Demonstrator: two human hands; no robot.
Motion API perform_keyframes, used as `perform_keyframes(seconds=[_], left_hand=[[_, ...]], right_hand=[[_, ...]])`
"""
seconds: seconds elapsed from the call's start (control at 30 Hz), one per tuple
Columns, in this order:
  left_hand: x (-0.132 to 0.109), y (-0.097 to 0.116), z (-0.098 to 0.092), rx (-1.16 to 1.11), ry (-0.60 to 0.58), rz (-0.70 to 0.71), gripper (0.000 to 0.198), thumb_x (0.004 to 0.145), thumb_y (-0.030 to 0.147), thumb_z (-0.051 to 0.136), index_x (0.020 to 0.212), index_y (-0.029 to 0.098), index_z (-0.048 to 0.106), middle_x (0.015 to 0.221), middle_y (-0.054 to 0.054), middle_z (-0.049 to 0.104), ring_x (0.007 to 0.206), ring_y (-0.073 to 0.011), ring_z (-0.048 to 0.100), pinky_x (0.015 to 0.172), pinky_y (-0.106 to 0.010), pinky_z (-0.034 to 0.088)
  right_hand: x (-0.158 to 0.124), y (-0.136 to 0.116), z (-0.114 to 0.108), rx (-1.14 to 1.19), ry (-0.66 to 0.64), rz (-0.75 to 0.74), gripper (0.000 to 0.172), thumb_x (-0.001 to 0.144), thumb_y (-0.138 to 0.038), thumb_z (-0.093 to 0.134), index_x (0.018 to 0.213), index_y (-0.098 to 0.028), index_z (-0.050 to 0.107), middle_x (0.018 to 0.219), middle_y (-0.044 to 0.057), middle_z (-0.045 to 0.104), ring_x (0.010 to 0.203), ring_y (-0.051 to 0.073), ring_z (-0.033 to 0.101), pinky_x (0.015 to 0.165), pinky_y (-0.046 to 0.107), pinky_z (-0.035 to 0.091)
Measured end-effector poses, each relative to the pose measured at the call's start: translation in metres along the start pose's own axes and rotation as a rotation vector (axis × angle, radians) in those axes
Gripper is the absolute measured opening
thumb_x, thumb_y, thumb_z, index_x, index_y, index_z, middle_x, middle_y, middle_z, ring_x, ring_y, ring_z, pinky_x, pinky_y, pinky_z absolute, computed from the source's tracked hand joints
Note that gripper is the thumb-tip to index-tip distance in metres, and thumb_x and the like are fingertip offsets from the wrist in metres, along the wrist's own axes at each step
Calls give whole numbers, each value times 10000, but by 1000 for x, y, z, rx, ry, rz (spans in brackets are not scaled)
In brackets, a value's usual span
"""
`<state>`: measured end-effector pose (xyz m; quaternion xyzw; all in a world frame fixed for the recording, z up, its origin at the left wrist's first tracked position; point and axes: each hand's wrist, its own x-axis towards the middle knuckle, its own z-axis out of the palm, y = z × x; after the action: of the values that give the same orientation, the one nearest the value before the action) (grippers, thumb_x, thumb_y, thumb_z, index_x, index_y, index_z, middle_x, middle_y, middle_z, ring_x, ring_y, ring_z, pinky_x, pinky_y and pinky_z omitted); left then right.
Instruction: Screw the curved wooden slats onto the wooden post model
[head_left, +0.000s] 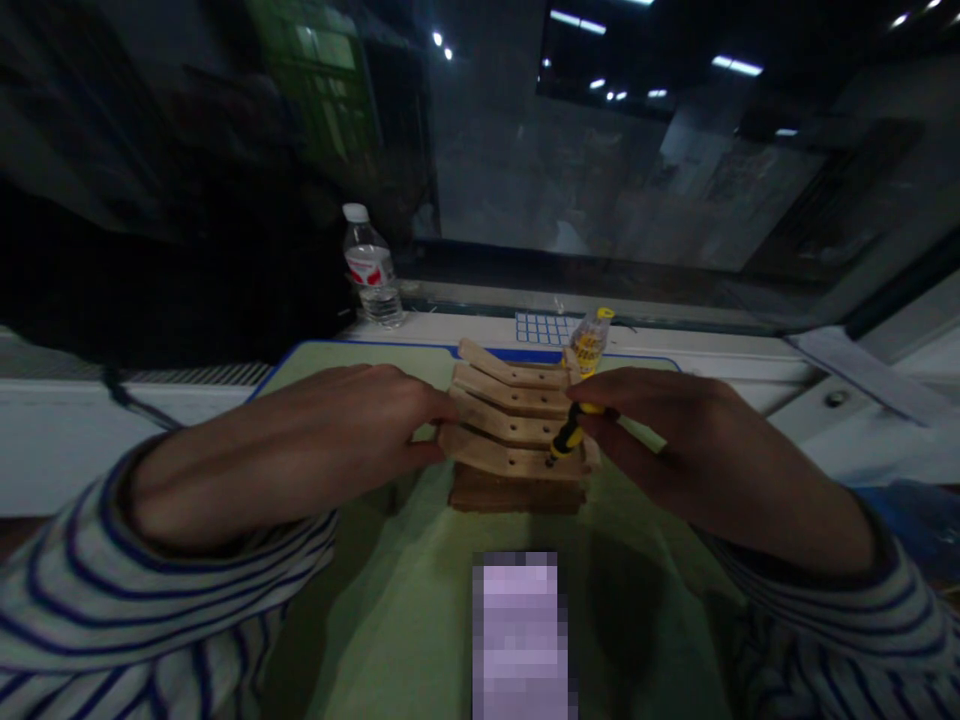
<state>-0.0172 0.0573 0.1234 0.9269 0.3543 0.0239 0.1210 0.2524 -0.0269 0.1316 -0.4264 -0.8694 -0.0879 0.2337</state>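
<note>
A stack of curved wooden slats (510, 420) with small holes rests on a darker wooden base (516, 494) on the green mat (405, 600). My left hand (315, 440) grips the left end of the slats, fingers closed round them. My right hand (675, 430) holds a yellow-and-black screwdriver (568, 434); its tip points down onto the lowest slat near the right end. Both sleeves are striped white and blue.
A plastic water bottle (371, 268) with a red label stands at the back left on the white ledge. A small yellow-capped bottle (590, 343) stands behind the slats. A blurred purple rectangle (521, 635) lies near me on the mat. Dark glass fills the background.
</note>
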Motion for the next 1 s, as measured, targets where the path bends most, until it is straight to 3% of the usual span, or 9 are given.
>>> perform_keyframes(seconds=[0.1,0.33,0.67,1.0], left_hand=[[0,3,-2,13,-25,2,266,941,420,474,1009,332,715,894,48,753,704,-128,672,606,-225,410],[-3,0,1,42,36,40,241,941,400,506,1021,302,711,928,52,753,734,-112,671,621,-220,394],[-3,9,-7,30,-5,22,261,952,337,470,1030,270,710,958,17,750,781,-153,677,657,-241,405],[-7,12,-11,-19,14,58,265,971,398,459,1031,304,699,933,65,745,749,-115,661,654,-212,394]], right_hand=[[1,0,1,-8,4,4,234,923,-188,535,1119,-160,661,1112,31,727,1005,147,675,924,299,539],[2,-2,0,-21,-6,1,233,933,-193,522,1117,-154,661,1128,29,722,1020,140,670,942,284,524],[1,-4,-3,2,-15,18,228,932,-197,517,1105,-167,664,1111,28,726,999,151,678,911,296,538],[1,-2,-1,2,-5,-1,226,925,-181,528,1106,-161,663,1133,13,721,1033,132,665,941,269,522]])
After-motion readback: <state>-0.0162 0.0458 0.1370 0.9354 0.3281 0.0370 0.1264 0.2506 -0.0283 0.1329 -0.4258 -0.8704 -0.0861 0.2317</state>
